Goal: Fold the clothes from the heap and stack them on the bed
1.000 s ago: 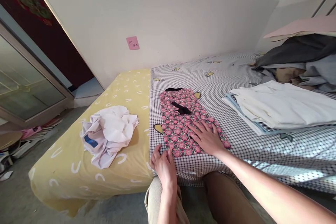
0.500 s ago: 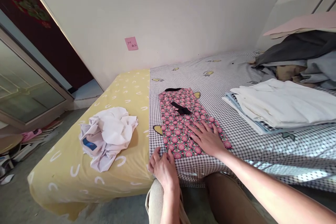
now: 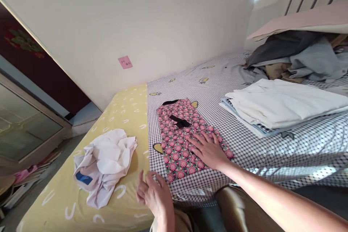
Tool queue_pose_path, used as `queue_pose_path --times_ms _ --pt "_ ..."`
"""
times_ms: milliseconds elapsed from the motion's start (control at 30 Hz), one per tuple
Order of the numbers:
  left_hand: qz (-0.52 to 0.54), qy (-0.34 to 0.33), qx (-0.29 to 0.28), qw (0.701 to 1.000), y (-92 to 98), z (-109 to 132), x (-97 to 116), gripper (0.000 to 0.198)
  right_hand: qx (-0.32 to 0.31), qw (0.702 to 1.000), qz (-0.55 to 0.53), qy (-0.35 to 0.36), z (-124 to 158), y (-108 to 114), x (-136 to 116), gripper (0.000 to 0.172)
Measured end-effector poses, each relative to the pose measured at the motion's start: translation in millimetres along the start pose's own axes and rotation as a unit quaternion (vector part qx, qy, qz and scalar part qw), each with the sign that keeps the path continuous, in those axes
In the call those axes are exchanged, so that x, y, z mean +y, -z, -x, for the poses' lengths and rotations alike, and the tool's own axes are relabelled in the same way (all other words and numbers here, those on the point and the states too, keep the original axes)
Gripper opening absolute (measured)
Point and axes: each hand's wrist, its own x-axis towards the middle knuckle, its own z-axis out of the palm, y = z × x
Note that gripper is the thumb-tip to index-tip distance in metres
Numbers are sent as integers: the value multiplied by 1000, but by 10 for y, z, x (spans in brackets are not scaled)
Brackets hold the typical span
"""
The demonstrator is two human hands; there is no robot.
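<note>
Lengthwise toward wall (image 3: 163,21), floral garment (image 3: 174,145), black-edged end (image 3: 170,102) farthest.

This looked like a bedroom in a home: a broad, low bed (image 3: 231,103) stood against a plain off-white wall (image 3: 168,18), spread with yellow cloth (image 3: 136,110) bearing white arcs and black-and-white checked cloth (image 3: 185,85). A pink flowered garment (image 3: 176,146), a folded white fabric stack (image 3: 285,101) and a crumpled grey-and-brown clothing heap (image 3: 310,59) lay there.
</note>
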Motion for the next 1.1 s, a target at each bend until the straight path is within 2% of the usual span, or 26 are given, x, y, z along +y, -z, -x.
queue_pose_path --times_ms 67,167,300,433,533,633,767,967,1100 --pt "5 -103 14 995 70 -88 147 31 -3 1000 -11 -3 -2 26 -15 52" --pt "-6 -236 -52 970 91 -207 462 43 -12 1000 -26 -5 3 73 -35 52" --pt "-15 -307 -163 938 -139 -312 789 50 -14 999 -40 -7 9 118 -58 52" --pt "1 -354 -244 903 -444 -354 860 51 3 999 -46 -4 3 98 -63 51" --pt "-3 -381 -250 890 -545 -383 841 49 9 998 -55 0 -1 67 -53 52" --pt "-12 -400 -266 877 -561 -423 845 48 4 998 -65 -1 -2 52 -44 51" --pt "-48 -359 -317 877 -590 -438 896 47 0 996 -85 -6 -7 23 -33 53" --pt "-89 -329 -288 895 -658 -376 955 49 17 995 -98 10 -9 5 -16 54" --pt "-104 -326 -289 894 -661 -368 961 49 29 994 -93 42 181 50 10 52"
